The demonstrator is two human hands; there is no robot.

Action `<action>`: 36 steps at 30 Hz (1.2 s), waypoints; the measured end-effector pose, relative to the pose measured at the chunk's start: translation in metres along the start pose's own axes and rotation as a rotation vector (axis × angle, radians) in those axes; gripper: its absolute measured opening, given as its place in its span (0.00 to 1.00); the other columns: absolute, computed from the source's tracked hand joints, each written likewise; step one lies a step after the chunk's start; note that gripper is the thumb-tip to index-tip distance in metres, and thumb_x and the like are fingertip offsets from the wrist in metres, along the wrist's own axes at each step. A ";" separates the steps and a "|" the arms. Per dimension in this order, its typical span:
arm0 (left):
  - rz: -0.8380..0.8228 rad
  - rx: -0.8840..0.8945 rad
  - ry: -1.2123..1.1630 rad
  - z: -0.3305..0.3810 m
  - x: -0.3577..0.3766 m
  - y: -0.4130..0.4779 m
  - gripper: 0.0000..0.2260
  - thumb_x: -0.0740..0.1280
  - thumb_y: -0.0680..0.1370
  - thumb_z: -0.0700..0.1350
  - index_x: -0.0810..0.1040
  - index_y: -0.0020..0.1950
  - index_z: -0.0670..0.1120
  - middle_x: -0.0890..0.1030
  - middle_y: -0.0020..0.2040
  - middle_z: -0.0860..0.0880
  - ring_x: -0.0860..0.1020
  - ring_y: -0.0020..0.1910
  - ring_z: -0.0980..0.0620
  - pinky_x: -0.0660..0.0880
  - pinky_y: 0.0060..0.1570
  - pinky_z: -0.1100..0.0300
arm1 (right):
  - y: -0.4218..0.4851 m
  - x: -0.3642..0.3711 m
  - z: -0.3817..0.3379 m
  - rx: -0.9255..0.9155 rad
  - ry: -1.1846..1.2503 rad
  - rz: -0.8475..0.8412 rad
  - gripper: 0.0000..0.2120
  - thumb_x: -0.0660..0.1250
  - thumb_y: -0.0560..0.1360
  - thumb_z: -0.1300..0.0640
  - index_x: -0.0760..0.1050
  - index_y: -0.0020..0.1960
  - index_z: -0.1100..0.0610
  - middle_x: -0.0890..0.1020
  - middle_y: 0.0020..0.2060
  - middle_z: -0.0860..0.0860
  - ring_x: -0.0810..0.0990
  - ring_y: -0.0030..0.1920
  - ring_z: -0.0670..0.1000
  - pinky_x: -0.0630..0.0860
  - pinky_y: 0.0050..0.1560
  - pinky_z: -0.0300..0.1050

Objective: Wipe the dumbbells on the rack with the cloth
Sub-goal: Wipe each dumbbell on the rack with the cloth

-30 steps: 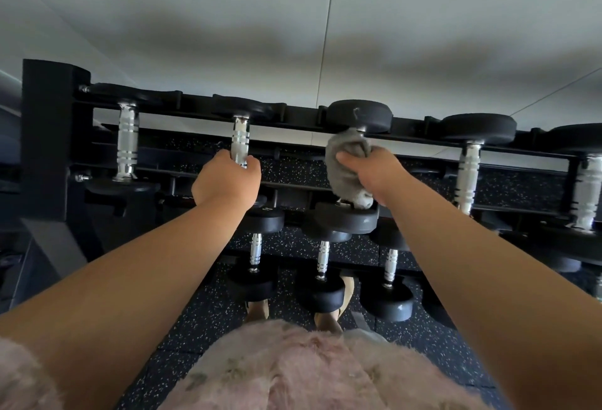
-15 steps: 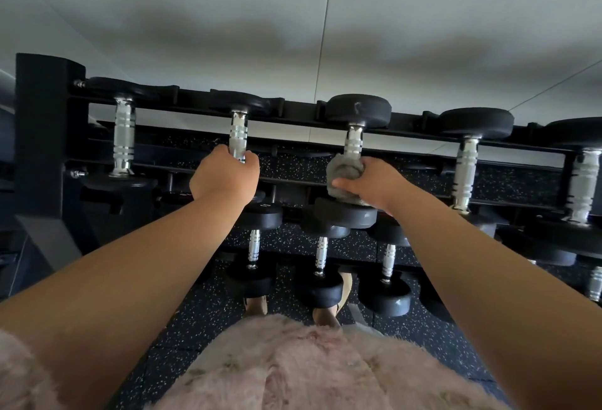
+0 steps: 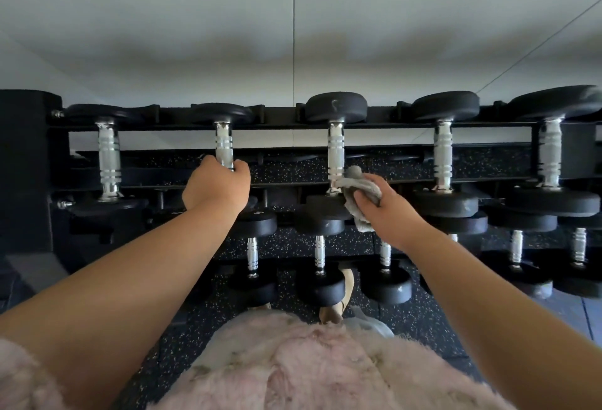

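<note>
A single wide-angle view came from a camera worn on the person's head, looking forward and steeply down. It sat close above a black metal dumbbell rack [image 3: 325,126], whose top tier ran across the middle of the frame, with lower tiers and the dark speckled rubber floor [image 3: 404,318] beneath. A pale grey wall [image 3: 293,18] filled the upper third. Both bare forearms entered from the bottom corners, and a fluffy pink garment [image 3: 293,364] filled the bottom edge. Straight lines bowed towards the borders.
</note>
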State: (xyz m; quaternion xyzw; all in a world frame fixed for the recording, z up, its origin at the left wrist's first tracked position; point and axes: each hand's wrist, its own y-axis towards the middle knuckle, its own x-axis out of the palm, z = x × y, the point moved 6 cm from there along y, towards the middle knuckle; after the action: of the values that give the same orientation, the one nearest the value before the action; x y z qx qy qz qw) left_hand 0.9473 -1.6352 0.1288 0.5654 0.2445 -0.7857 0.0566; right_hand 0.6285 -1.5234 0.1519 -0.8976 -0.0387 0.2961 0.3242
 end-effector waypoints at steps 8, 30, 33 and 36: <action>-0.004 0.035 -0.007 0.000 0.000 -0.001 0.23 0.56 0.81 0.63 0.75 0.61 0.46 0.81 0.50 0.46 0.81 0.49 0.40 0.75 0.44 0.49 | -0.014 0.068 -0.055 -0.308 -0.448 0.373 0.33 0.69 0.79 0.53 0.63 0.80 0.57 0.64 0.78 0.52 0.59 0.80 0.54 0.56 0.81 0.53; -0.121 1.686 0.831 0.154 0.026 -0.060 0.32 0.56 0.86 0.46 0.43 0.87 0.57 0.37 0.87 0.49 0.36 0.85 0.46 0.34 0.82 0.41 | -0.044 0.100 -0.026 0.151 0.357 0.655 0.37 0.61 0.83 0.55 0.42 0.84 0.45 0.55 0.80 0.49 0.73 0.62 0.51 0.72 0.57 0.45; -0.146 1.699 1.108 0.181 0.046 -0.057 0.34 0.60 0.86 0.53 0.44 0.87 0.55 0.39 0.87 0.47 0.37 0.85 0.45 0.34 0.82 0.43 | -0.027 0.079 -0.012 0.260 0.561 0.723 0.26 0.60 0.82 0.49 0.59 0.78 0.50 0.74 0.69 0.54 0.79 0.57 0.53 0.78 0.56 0.53; -0.156 1.635 1.235 0.178 0.057 -0.054 0.46 0.67 0.81 0.62 0.38 0.87 0.53 0.34 0.86 0.42 0.31 0.83 0.39 0.31 0.79 0.43 | -0.011 0.066 0.012 0.450 0.766 0.635 0.23 0.54 0.84 0.42 0.69 0.72 0.55 0.80 0.59 0.54 0.80 0.52 0.57 0.78 0.54 0.54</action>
State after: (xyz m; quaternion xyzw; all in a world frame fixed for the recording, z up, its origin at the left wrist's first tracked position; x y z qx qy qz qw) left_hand 0.7538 -1.6569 0.1365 0.7191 -0.3427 -0.2856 -0.5328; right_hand 0.6774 -1.4906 0.1181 -0.8173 0.4195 0.0324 0.3938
